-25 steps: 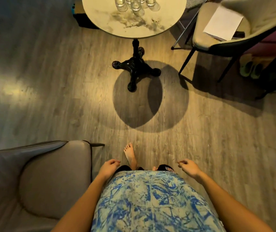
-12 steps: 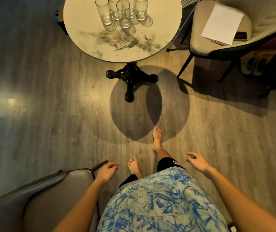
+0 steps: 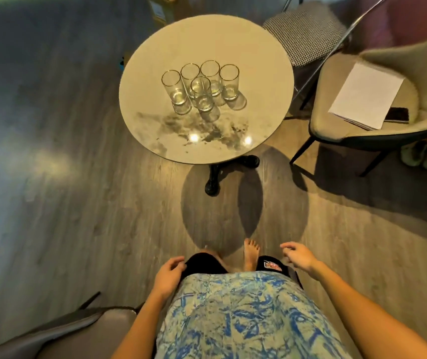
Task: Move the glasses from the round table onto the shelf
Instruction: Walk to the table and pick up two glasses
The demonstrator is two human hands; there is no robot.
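Several tall clear glasses (image 3: pixel 202 86) with gold rims stand upright in a tight cluster near the middle of the round marble-topped table (image 3: pixel 246 60), ahead of me. My left hand (image 3: pixel 168 274) hangs low by my hip, fingers loosely curled, holding nothing. My right hand (image 3: pixel 297 256) is also low at my side, fingers spread, with nothing in it. Both hands are well short of the table. No shelf is in view.
A beige armchair (image 3: pixel 341 130) at the right holds white papers (image 3: pixel 367 95) and a dark phone (image 3: pixel 397 114). A checked stool (image 3: pixel 305 32) sits behind the table. A grey leather chair (image 3: pixel 77 330) is at my lower left. The table's black base (image 3: pixel 215 177) stands on wooden floor.
I have walked forward, so the table and glasses have come closer and lower in view. The grey chair has slid back to my lower left. Both hands stay down and hold nothing.
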